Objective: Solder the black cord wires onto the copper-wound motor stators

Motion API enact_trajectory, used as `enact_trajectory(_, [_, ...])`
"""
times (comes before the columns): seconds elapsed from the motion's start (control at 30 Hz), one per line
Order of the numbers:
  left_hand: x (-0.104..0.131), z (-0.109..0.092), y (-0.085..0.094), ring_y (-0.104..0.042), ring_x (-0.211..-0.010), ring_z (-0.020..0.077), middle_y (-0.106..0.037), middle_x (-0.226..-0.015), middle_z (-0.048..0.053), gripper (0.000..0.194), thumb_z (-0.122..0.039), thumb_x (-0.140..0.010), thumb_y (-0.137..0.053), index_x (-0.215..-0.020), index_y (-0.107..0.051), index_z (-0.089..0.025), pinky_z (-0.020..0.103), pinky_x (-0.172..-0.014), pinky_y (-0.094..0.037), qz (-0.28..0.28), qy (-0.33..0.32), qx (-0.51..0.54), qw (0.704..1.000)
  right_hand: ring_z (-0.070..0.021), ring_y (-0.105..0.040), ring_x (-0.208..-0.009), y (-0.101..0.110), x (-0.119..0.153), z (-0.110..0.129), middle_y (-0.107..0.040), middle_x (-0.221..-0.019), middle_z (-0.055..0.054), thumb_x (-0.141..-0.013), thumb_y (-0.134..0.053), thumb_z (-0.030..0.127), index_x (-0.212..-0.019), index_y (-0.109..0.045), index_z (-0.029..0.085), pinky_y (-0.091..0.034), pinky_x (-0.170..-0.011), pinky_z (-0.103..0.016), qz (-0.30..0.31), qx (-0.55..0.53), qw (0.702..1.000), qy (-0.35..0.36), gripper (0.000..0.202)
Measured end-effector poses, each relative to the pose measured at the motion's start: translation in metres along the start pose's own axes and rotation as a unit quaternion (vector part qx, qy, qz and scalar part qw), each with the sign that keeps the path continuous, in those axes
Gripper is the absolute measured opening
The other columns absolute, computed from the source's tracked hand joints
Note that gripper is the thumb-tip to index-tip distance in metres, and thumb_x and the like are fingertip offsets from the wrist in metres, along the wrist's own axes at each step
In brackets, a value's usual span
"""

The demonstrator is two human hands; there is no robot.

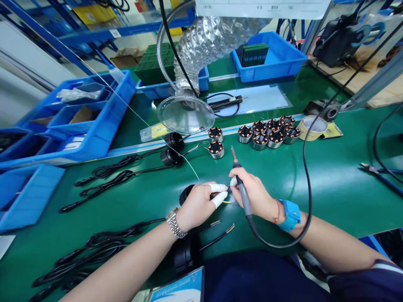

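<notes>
My left hand, with white finger covers and a metal watch, pinches thin wires beside a black round cap that it partly hides. My right hand, wearing a blue wrist strap, is closed around a grey soldering iron, its tip pointing up and away. The right thumb and a finger also pinch at a wire close to the left fingertips. A yellow wire end shows just below them. What exactly lies between the fingertips is too small to tell.
Copper-wound stators stand in a group behind the hands, two more beside black caps with cables. A clear fume hood hangs over them. Black cables lie left, blue bins behind, pliers right. The iron's cord loops over my right forearm.
</notes>
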State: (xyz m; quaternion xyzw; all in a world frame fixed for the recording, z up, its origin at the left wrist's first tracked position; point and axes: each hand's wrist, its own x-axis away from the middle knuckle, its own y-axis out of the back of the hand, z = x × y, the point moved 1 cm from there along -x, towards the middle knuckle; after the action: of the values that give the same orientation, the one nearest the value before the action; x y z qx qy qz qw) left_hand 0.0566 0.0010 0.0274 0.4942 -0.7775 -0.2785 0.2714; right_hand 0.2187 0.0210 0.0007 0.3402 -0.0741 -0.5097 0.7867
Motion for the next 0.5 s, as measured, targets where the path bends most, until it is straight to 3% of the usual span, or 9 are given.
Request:
enact_trajectory(0.13, [0.003,0.003,0.013,-0.056,-0.072,0.0132,-0.061,-0.083,0.002,0.025,-0.028,-0.081,-0.048,-0.100,-0.057,-0.017,0.025,-0.068,-0.046,0.042,0.000,0.040,0.998,-0.0102,-0.049,-0.062,0.013,0.004,0.000,-0.053,-0.077,0.000,-0.074,-0.048,0.012,-0.103,-0.040,0.020,-0.039,-0.060,-0.022,0.009,-0.032,0.999,0.018,0.032])
enact_trajectory(0.27, [0.006,0.006,0.024,-0.052,-0.069,0.0113,-0.056,-0.081,0.002,0.011,-0.025,-0.076,-0.055,-0.083,-0.056,-0.016,0.023,-0.066,-0.045,0.087,-0.030,0.035,0.995,-0.0120,-0.049,-0.073,0.026,0.012,0.001,-0.055,-0.084,-0.002,-0.073,-0.048,0.011,-0.100,-0.042,0.020,-0.040,-0.067,-0.024,0.029,-0.065,0.994,0.077,0.029])
enact_trajectory(0.4, [0.006,0.009,0.021,-0.051,-0.067,0.0104,-0.055,-0.081,0.002,0.012,-0.024,-0.080,-0.049,-0.074,-0.054,-0.015,0.022,-0.062,-0.043,0.092,-0.014,0.054,0.994,-0.0150,-0.045,-0.076,0.019,0.016,0.001,-0.055,-0.085,-0.004,-0.075,-0.053,0.017,-0.101,-0.045,0.018,-0.039,-0.070,-0.029,0.064,-0.027,0.990,0.126,0.028])
enact_trajectory(0.5, [0.004,0.010,0.014,-0.051,-0.067,0.0103,-0.054,-0.078,0.002,0.014,-0.026,-0.080,-0.048,-0.075,-0.055,-0.015,0.021,-0.062,-0.042,0.084,-0.006,0.070,0.994,-0.0152,-0.043,-0.073,0.007,0.017,-0.002,-0.054,-0.079,-0.004,-0.078,-0.049,0.016,-0.102,-0.045,0.017,-0.039,-0.067,-0.028,0.034,0.002,0.990,0.138,0.024])
